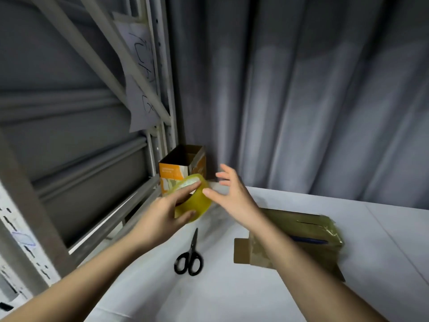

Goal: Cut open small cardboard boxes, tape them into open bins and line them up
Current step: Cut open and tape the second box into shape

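Note:
My left hand grips a roll of yellowish clear tape, fingers through its core and thumb under its rim, held above the table's far left corner. My right hand hovers beside the roll with fingers spread; its thumb tip touches the roll's outer face. Behind the roll an orange-and-white cardboard box stands upright with its top open, in the corner against the curtain. A flattened brown cardboard box with tape on it lies on the table at the right, partly under my right forearm.
Black-handled scissors lie shut on the white table between my forearms. A grey metal shelf frame with a paper note stands at the left. A grey curtain hangs behind the table.

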